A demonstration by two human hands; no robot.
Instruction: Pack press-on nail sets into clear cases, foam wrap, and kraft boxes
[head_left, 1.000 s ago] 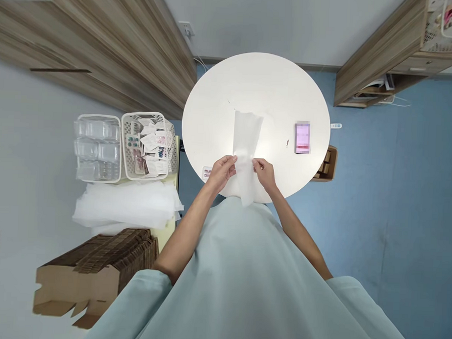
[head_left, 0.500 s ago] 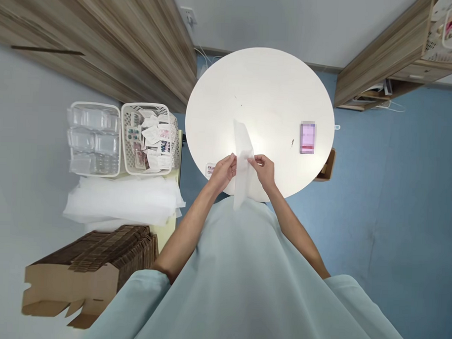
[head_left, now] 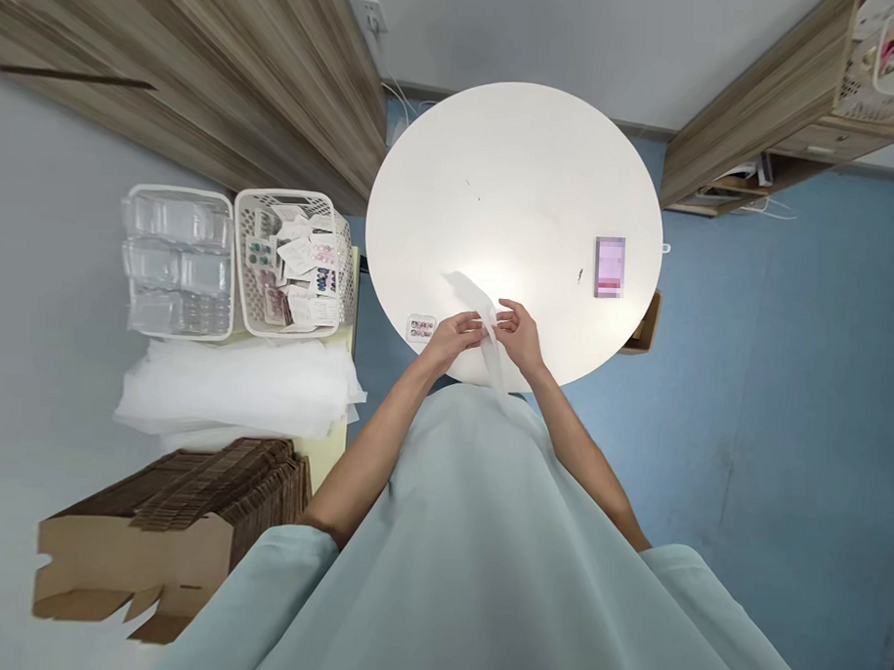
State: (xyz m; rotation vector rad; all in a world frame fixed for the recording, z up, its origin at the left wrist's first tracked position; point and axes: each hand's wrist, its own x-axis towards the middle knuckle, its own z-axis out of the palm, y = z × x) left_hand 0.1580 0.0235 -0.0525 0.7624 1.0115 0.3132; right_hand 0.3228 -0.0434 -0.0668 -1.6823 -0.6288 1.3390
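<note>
A thin, translucent white sheet or sleeve (head_left: 492, 351) stands on edge between my hands, above the near side of the round white table (head_left: 527, 152). My left hand (head_left: 456, 339) grips it from the left, fingers closed at its middle. From the right, my right hand (head_left: 518, 336) pinches the same sheet between thumb and fingers. Its far end leans to the left, and its near end hangs towards my shirt. Just left of my left hand, a small clear case with press-on nails (head_left: 422, 328) lies at the table's edge.
A pixelated pink and purple rectangle (head_left: 609, 267) lies on the table's right side. Leftward stand a basket of clear plastic boxes (head_left: 180, 257), a basket of small packs (head_left: 292, 261), a stack of white sleeves (head_left: 240, 386) and folded cardboard boxes (head_left: 176, 531).
The sheet has turned, its far end swinging left and its near end right. My left hand has moved rightward, closer to my right hand, uncovering more of the clear case.
</note>
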